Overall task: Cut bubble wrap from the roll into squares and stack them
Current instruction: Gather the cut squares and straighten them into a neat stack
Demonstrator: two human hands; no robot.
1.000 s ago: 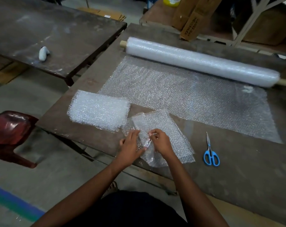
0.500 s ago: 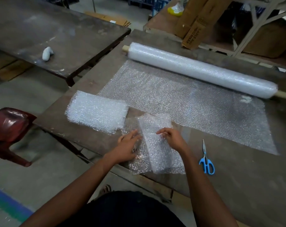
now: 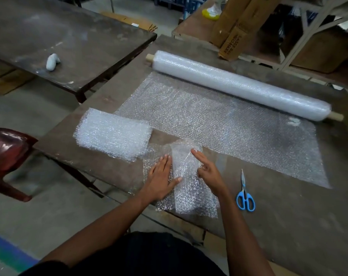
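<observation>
A long bubble wrap roll (image 3: 239, 84) lies across the far side of the brown table (image 3: 288, 226), with an unrolled sheet (image 3: 229, 124) spread toward me. A stack of cut squares (image 3: 113, 134) sits at the table's left. In front of me lies a cut piece of bubble wrap (image 3: 187, 184), folded over itself near the front edge. My left hand (image 3: 161, 178) presses flat on its left part, fingers straight. My right hand (image 3: 207, 170) rests on its right side with straight fingers along the fold. Blue-handled scissors (image 3: 245, 194) lie shut to the right of my hands.
A second dark table (image 3: 69, 40) with a small white object (image 3: 52, 61) stands at the left. A red plastic chair (image 3: 7, 152) is beside the table's left corner. Cardboard boxes (image 3: 235, 26) and a metal frame stand behind the roll.
Both hands have gone from pinching the cut piece to lying flat on it. The piece has been folded over and now lies narrower, reaching toward the front edge.
</observation>
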